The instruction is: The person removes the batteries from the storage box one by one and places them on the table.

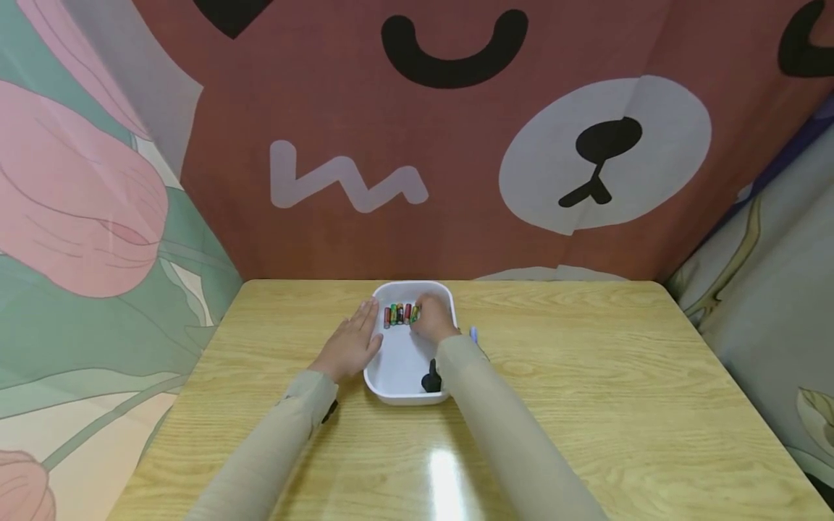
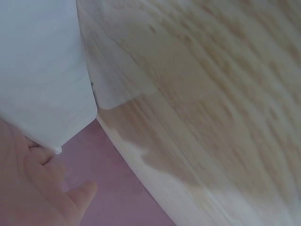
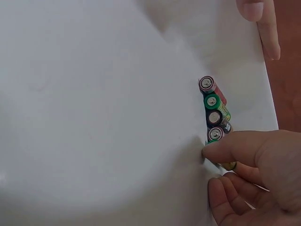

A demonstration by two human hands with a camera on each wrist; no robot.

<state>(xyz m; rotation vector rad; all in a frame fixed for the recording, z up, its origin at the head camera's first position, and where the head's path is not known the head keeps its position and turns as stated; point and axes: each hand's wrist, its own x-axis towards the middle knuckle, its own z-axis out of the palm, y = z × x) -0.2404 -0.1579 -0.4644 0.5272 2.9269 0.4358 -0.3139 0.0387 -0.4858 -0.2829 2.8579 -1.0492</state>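
Inside a white tray (image 1: 397,362) several small batteries stand side by side in a row, among them a red one (image 1: 387,318) at the left end and a green one (image 3: 214,101) next to it. My right hand (image 1: 433,318) reaches into the tray at the right end of the row. Its thumb and fingers pinch a green and yellow battery (image 3: 229,166), partly hidden by the thumb. My left hand (image 1: 350,344) rests along the tray's left rim, fingers extended; the left wrist view shows that hand (image 2: 33,183) against the white wall.
The tray stands on a wood-grain table (image 1: 586,376), close to its far edge. Just right of the tray lies a small bluish object (image 1: 473,334), partly behind my right sleeve (image 1: 476,383). A printed cloth (image 1: 456,145) hangs behind the table.
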